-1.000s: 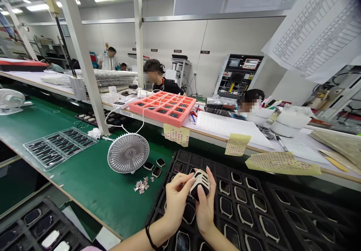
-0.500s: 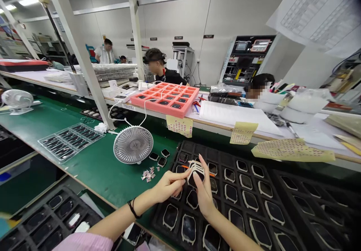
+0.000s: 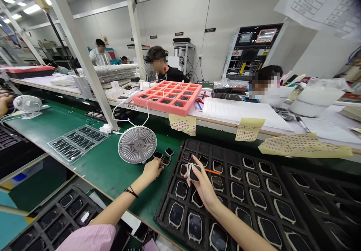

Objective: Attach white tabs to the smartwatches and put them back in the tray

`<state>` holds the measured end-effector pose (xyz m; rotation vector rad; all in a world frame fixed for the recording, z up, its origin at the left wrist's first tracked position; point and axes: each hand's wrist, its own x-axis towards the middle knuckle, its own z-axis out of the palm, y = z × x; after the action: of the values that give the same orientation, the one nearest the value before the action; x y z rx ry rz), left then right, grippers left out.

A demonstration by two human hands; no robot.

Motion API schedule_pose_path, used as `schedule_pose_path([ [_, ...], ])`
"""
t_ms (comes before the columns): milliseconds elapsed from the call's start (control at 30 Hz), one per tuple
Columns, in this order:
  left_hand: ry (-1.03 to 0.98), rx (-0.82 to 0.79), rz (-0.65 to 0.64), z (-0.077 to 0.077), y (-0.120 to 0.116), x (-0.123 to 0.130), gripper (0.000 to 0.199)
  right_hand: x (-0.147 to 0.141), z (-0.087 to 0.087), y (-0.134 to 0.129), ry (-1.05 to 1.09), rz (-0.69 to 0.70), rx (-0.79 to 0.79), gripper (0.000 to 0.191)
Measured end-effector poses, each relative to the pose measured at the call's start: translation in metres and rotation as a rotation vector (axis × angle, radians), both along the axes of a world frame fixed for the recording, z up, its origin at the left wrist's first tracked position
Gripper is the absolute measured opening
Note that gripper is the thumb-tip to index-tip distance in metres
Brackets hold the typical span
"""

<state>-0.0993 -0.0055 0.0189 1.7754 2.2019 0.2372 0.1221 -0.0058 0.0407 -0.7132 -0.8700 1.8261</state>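
Note:
My right hand [image 3: 203, 187] is shut on a black watch-like module with a white ribbed frame [image 3: 193, 173], above the black foam tray [image 3: 186, 206]. An orange stick [image 3: 213, 171] shows just beyond those fingers. Several similar modules lie in the tray's pockets. My left hand [image 3: 152, 170] rests on the green bench mat [image 3: 96, 172] with its fingertips down, next to small black square parts [image 3: 166, 160]. The pile of small pale pieces is hidden under or behind that hand.
A grey desk fan [image 3: 137, 144] stands beside a clear tray of black parts [image 3: 77, 144]. Another black tray [image 3: 56, 217] sits lower left. Two co-workers [image 3: 160, 65] sit beyond the raised shelf holding a coral foam tray [image 3: 169, 110]. Another person's hand [image 3: 4, 104] shows far left.
My left hand has let go of the module and moved left onto the mat beside the small parts. My right hand keeps the module, and the orange stick now shows only on its far side.

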Motion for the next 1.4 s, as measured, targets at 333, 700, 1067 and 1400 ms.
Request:
schedule_pose_path([
  [333,-0.18,0.204,-0.13,0.035,-0.004,0.005,0.011,0.002,0.005,0.014,0.036,0.235,-0.188,0.053],
  [700,-0.464,0.754,-0.912,0.08,-0.021,0.05,0.013,0.008,0.004,0.02,0.194,0.686,-0.25,0.027],
  [1067,-0.838,0.294,-0.855,0.085,-0.013,0.046,0.014,0.008,0.005,0.015,0.166,0.899,-0.259,0.037],
  [1400,-0.911,0.084,-0.813,0.088,-0.003,0.06,0.033,0.022,0.012,0.014,0.061,0.855,-0.272,0.036],
])
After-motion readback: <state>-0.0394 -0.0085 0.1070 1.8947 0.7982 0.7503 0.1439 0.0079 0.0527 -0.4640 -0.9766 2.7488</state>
